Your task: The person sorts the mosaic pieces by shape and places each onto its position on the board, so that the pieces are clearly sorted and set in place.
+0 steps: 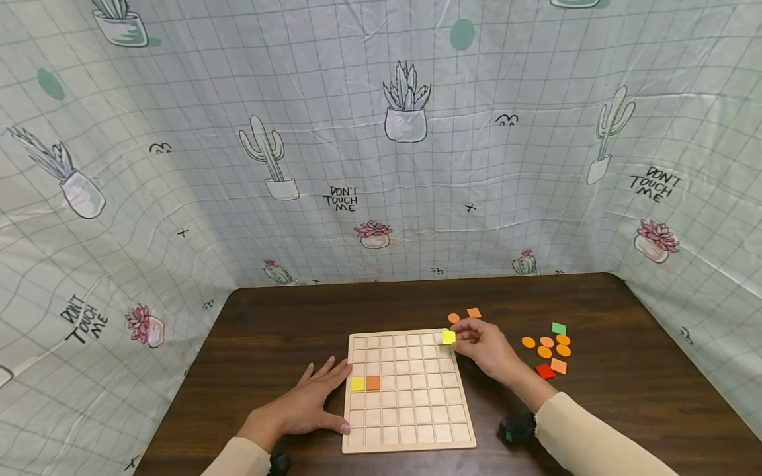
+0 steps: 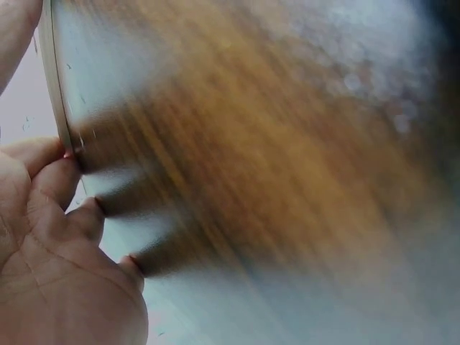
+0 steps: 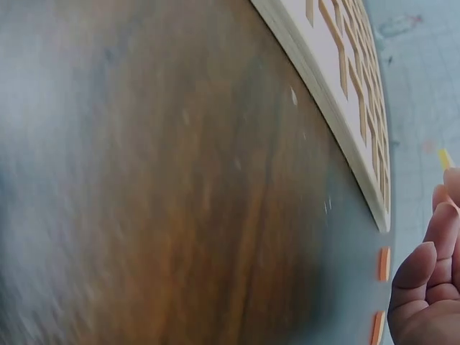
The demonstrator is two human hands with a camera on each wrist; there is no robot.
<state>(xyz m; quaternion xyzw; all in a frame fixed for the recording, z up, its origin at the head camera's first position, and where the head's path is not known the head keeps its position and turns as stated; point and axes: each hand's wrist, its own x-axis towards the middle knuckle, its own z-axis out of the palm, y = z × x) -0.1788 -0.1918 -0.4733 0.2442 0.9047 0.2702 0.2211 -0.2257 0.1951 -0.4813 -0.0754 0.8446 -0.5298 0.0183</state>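
A pale wooden grid board [image 1: 411,418] lies on the dark table, its square cells edged by raised strips. Two tiles sit side by side in its left part, a yellow square [image 1: 357,383] and an orange square [image 1: 373,383]. My right hand [image 1: 485,347] pinches another yellow square tile [image 1: 448,337] over the board's far right corner; in the right wrist view that tile [image 3: 445,159] shows at the fingertips. With fingers spread, my left hand [image 1: 309,400] rests on the table, fingertips and thumb at the board's left edge.
Right of the board lie several orange discs [image 1: 544,352], a green square [image 1: 558,328], a red square [image 1: 544,371] and an orange square [image 1: 558,366]. Behind my right hand are an orange disc [image 1: 454,318] and an orange square [image 1: 473,313]. A printed curtain [image 1: 417,198] surrounds the table [image 1: 268,344].
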